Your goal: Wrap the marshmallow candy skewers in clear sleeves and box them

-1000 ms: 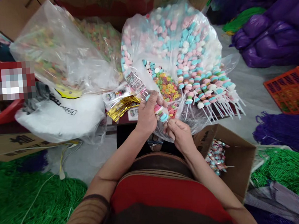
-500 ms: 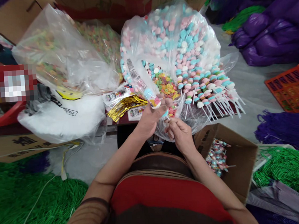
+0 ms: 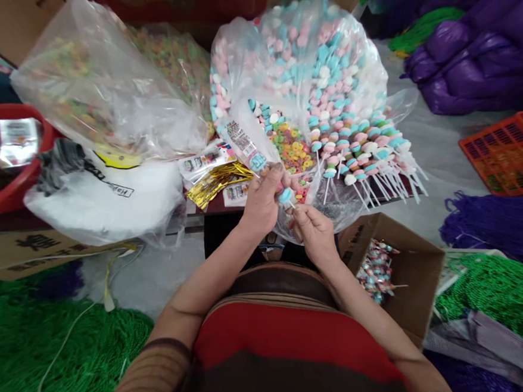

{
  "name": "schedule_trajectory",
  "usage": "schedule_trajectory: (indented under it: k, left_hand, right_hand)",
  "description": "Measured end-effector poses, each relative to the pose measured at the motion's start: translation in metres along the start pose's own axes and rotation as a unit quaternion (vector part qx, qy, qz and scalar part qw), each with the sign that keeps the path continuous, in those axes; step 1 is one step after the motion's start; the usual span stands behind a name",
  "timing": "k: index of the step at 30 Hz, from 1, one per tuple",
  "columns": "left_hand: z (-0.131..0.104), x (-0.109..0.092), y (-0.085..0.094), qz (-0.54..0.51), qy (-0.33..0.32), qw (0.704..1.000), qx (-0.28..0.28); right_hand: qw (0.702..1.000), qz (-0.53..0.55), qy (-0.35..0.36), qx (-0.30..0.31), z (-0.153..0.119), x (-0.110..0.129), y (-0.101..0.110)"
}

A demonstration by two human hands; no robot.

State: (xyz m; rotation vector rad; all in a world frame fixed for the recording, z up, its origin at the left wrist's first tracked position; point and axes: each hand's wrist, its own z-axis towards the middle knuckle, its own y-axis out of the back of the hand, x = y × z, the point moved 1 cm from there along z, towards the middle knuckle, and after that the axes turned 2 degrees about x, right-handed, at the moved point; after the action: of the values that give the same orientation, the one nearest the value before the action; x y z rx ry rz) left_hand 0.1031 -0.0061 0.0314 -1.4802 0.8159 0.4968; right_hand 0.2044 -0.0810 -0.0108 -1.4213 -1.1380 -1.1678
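Presently, the candy stick is between both hands at the tabletop's front edge, its upper part inside a printed clear wrapper. The left hand has its fingers clamped around wrapper and candy, hiding the middle. The right hand has its fingers pinched together on the lower white stick.

Surroundings are crowded. Directly behind the hands lie loose ring sweets, backed by a large bag of marshmallows. To the right, unwrapped candy sticks lie in a row, sticks overhanging the edge. To the left are gold ties, a white bag and a red basin. An open carton, below right, holds wrapped candies.
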Motion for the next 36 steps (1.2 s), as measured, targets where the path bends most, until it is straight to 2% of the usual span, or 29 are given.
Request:
schedule_trajectory:
  k: [4, 7, 9, 12, 15, 19, 21, 25, 31, 33, 36]
  left_hand:
    - [-0.007, 0.007, 0.008, 0.015, 0.038, 0.999, 0.016]
    - [-0.006, -0.003, 0.016, 0.019, 0.041, 0.997, 0.068]
    - [-0.002, -0.017, 0.021, 0.014, 0.011, 0.996, 0.087]
    - [0.007, -0.034, 0.025, -0.003, -0.051, 0.998, 0.024]
    - [0.014, -0.034, 0.023, -0.018, -0.076, 0.997, -0.029]
    - [0.015, -0.018, 0.017, 0.020, -0.069, 0.996, -0.058]
    - [0.012, -0.013, 0.015, 0.042, -0.073, 0.994, -0.064]
    - [0.004, -0.006, 0.014, 0.065, -0.095, 0.993, -0.039]
    - [-0.004, 0.004, 0.022, 0.130, -0.168, 0.977, -0.021]
    - [0.000, 0.001, 0.024, 0.111, -0.169, 0.979, -0.031]
    - [0.009, -0.010, 0.025, 0.064, -0.159, 0.982, -0.084]
  right_hand:
    - [0.990, 0.122, -0.062, 0.046, 0.003, 0.000, -0.004]
    - [0.979, 0.160, -0.089, 0.092, 0.005, 0.002, -0.001]
    - [0.977, 0.153, -0.093, 0.117, 0.005, 0.003, 0.002]
    - [0.985, 0.086, -0.075, 0.126, 0.006, 0.007, 0.007]
    - [0.990, -0.070, -0.006, 0.120, 0.010, 0.016, 0.009]
    - [0.960, -0.232, 0.085, 0.131, 0.013, 0.028, 0.008]
    - [0.951, -0.264, 0.094, 0.131, 0.013, 0.030, 0.005]
    - [0.942, -0.297, 0.092, 0.129, 0.014, 0.030, -0.003]
    - [0.964, -0.237, 0.071, 0.099, 0.025, 0.027, -0.014]
    - [0.974, -0.183, 0.036, 0.132, 0.026, 0.025, -0.012]
    - [0.979, -0.103, -0.018, 0.177, 0.020, 0.020, -0.006]
